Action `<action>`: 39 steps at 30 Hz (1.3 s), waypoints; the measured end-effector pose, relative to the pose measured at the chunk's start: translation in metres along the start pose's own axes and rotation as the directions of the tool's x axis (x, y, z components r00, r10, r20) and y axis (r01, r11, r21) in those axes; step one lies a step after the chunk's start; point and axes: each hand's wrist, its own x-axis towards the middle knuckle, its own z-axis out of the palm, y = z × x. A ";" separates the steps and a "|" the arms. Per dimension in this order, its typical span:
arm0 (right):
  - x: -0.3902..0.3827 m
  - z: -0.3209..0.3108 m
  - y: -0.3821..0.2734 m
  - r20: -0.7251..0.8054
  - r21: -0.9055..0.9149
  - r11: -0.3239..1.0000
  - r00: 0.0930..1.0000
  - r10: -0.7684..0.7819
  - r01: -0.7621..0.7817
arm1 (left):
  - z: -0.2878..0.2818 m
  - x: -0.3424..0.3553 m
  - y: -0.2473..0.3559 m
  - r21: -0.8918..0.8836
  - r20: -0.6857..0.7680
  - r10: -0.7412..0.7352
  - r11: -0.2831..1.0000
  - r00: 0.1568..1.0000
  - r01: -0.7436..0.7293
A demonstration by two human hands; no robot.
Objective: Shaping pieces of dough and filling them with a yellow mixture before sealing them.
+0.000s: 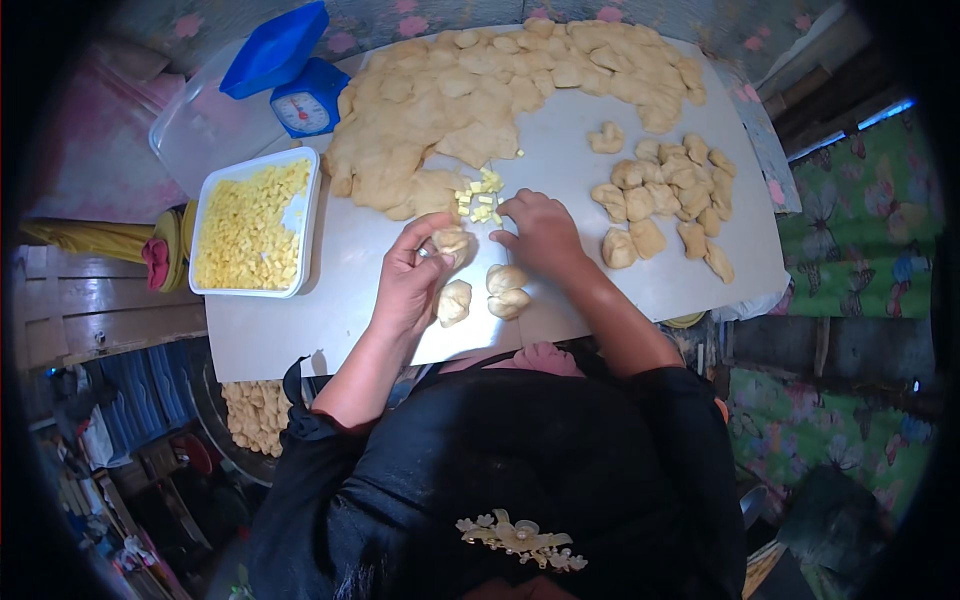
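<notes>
In my left hand (408, 270) is a small piece of dough (452, 240), held between thumb and fingers above the table. My right hand (540, 228) reaches to the edge of a small pile of pale yellow cubes (482, 192), its thumb and index finger apart; the other fingers are partly hidden. Just below my hands a lone dough ball (454, 303) lies on the left, and a pair of dough balls (507, 291) touch each other on the right. Beyond the cubes spreads a large mass of dough (430, 120).
A white tub (314, 215) of yellow cubes stands at the left. Behind it is a blue scale (306, 98) with a tilted pan. Several dough pieces (665, 185) cluster on the right of the white table (570, 130). More dough pieces (255, 415) sit in a round pan below the table's left edge.
</notes>
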 end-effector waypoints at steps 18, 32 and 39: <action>-0.006 -0.054 -0.061 0.072 0.175 0.924 0.931 -0.358 0.341 | 0.009 -0.016 0.009 0.093 0.076 0.034 0.995 0.997 -0.041; -0.067 -0.109 0.033 0.177 -0.262 0.951 0.960 0.217 -0.167 | -0.001 0.013 -0.011 0.794 0.607 -0.134 0.066 0.783 -0.604; -0.030 -0.067 -0.036 0.268 0.582 0.769 0.955 0.126 -0.265 | 0.018 -0.002 -0.003 0.693 0.489 -0.050 0.629 0.871 -0.353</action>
